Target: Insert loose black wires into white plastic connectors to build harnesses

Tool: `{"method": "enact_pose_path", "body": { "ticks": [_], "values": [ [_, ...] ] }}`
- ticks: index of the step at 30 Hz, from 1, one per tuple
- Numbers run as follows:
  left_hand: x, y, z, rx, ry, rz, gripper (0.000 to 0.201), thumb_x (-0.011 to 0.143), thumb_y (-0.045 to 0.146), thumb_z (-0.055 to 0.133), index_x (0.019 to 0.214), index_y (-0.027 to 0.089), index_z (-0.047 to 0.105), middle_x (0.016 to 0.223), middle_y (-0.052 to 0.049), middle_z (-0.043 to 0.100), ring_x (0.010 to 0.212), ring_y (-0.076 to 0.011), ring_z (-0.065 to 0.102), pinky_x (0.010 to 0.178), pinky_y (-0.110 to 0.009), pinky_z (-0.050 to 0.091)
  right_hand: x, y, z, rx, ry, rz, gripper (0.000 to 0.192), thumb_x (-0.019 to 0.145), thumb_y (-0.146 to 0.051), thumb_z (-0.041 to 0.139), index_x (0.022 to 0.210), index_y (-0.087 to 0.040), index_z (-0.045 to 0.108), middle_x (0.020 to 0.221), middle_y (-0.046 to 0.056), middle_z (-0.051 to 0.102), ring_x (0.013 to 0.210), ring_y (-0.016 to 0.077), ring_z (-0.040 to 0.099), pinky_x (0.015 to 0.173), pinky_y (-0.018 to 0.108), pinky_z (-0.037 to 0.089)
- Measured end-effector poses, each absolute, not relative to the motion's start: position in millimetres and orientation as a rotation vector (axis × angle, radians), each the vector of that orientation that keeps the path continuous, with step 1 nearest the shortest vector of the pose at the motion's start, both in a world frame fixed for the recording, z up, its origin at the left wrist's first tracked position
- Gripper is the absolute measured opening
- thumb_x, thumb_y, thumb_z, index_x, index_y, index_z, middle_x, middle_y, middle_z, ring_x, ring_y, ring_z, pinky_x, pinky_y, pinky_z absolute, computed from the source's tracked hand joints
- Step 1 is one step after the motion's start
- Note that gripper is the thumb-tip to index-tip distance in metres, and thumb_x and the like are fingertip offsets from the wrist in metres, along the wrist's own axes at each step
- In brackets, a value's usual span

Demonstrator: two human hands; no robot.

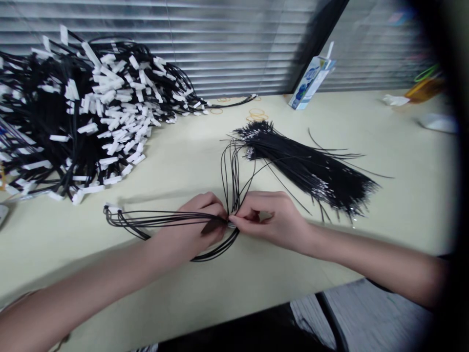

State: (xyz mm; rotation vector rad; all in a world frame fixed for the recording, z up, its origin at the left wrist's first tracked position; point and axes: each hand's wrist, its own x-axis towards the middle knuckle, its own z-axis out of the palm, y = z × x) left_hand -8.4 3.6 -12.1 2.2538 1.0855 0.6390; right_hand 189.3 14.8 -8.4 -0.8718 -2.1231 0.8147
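a left forearm (98, 288) leads to the left hand (198, 234) gripping black wires (164, 218), the right hand (276, 217) pinching where they meet, seemingly half done, with piled loose strands (304, 164) remaining.

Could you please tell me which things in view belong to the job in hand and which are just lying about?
Likely part of the job:
held wires, gripped by left hand and right hand
wire bundle
cable pile, white-ended like the held wires

Likely just lying about:
carton
rubber bands, untouched; could be either
white scrap
orange item, too blurred to name
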Motion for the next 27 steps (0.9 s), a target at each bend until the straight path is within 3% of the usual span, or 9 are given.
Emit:
{"method": "enact_pose_path", "body": {
  "ticks": [27],
  "values": [
    [-9.7,3.4,-13.9,2.25,1.071,0.639,0.008,0.083,0.015,0.056,0.077,0.019,0.054,0.086,0.001,0.051,0.076,-0.0116,0.052,0.068,-0.025,0.043,190.6,19.6,-9.1,-0.867,-2.133,0.944,0.018,0.078,-0.017,0.062,0.061,-0.015,0.056,0.057,-0.003,0.052,0.051,0.0057,0.041,0.045,0.019,0.032]
  ]
}}
